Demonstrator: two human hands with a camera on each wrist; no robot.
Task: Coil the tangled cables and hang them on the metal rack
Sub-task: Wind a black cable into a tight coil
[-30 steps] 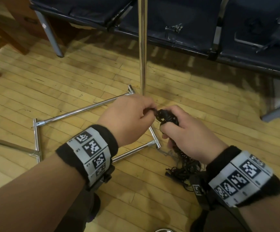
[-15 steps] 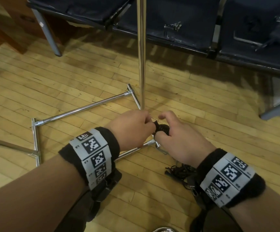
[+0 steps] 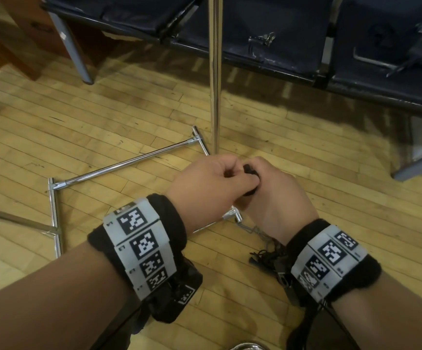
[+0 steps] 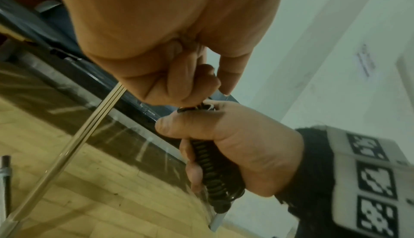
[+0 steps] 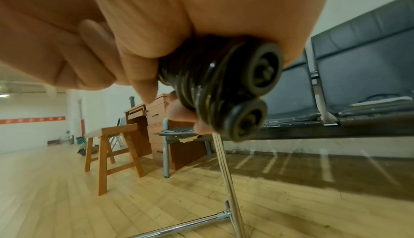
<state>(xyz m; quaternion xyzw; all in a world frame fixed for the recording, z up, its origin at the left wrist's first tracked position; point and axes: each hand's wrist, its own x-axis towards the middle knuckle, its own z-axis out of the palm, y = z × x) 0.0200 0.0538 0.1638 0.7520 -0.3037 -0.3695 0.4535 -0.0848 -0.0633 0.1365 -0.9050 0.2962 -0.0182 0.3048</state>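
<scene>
A black spiral cable (image 3: pixel 249 170) is bunched between both hands above the floor. My right hand (image 3: pixel 263 188) grips the coiled bundle (image 4: pixel 210 167) in its fist; two round coil ends (image 5: pixel 264 70) stick out of the fist. My left hand (image 3: pixel 232 173) pinches the cable's top (image 4: pixel 197 108) with curled fingers, pressed against the right hand. More tangled cable (image 3: pixel 265 256) lies on the floor beside my right wrist. The metal rack's upright pole (image 3: pixel 215 72) stands just behind the hands, and its chrome base frame (image 3: pixel 129 162) lies on the floor.
A row of dark padded seats (image 3: pixel 268 26) runs along the back with small items on them. Wooden furniture (image 3: pixel 0 46) stands at the left, a stool (image 5: pixel 112 153) and a desk (image 5: pixel 154 126). The floor is light wood planks (image 3: pixel 103 109).
The hands have closed together: my left fingers now overlap the right fist and cover most of the coil that stood out above it a second ago.
</scene>
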